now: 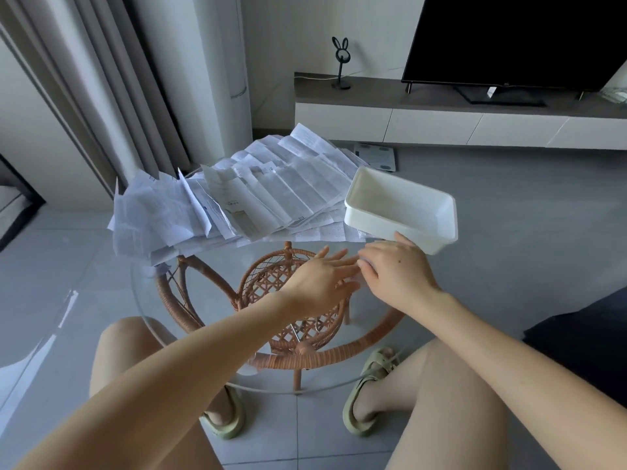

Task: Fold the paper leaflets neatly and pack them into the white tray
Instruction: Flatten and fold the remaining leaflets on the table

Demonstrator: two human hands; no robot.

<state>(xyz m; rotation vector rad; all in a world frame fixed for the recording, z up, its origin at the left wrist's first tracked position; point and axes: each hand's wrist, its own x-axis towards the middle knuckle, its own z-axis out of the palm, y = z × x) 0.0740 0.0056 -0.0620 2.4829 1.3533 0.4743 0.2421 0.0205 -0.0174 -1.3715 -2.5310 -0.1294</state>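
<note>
Leaflets (271, 191): all unfolded, in a loose overlapping pile on the far-left half of the glass table (220, 262), some corners hanging over the left rim. None folded, none packed, so I judge the task is at its start.

Tray (373, 220): white, empty, far right of the table, its left end touching or overlapping the pile edge. Long axis runs far-left to near-right.

Left hand (322, 283): over bare glass near centre, fingers straight and spread, holds nothing.

Right hand (397, 273): just beside the left, fingers loosely extended, fingertips meeting the left's, holds nothing. Its thumb sits right at the tray's near wall (contact or not, can't tell).

Key relation: the pile lies ahead and to the left of both hands, near edge close, so the left hand is the nearer one for a pick. The tray is just beyond the right hand. Top sheets lie with creases roughly diagonal, far-left to near-right, so a sheet likely needs pulling onto the bare glass and squaring up before folding.

Risk, as I see it: dragging one sheet may pull its neighbours off the rim.
</note>
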